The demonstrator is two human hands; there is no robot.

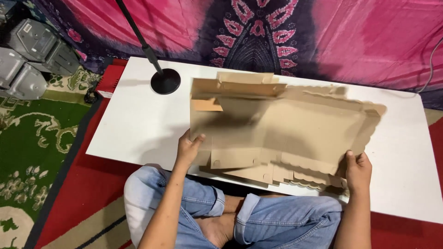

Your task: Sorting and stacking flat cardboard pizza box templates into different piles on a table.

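I see the flat brown die-cut cardboard box blank (pixel 277 124) over the white low table (pixel 134 124), ctr. Left hand (pixel 188 148) pinches its 7 o'clock edge, right hand (pixel 357 170) its 4 o'clock corner. Far flap raised; rest unfolded. More blanks (pixel 277 176) beneath.

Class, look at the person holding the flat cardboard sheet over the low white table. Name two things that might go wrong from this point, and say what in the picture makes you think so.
1. The cardboard sheet is wide and held only at its near corners by the left hand and right hand, so it may sag or crease.
2. Its far left corner is close to the black stand base and might knock it.
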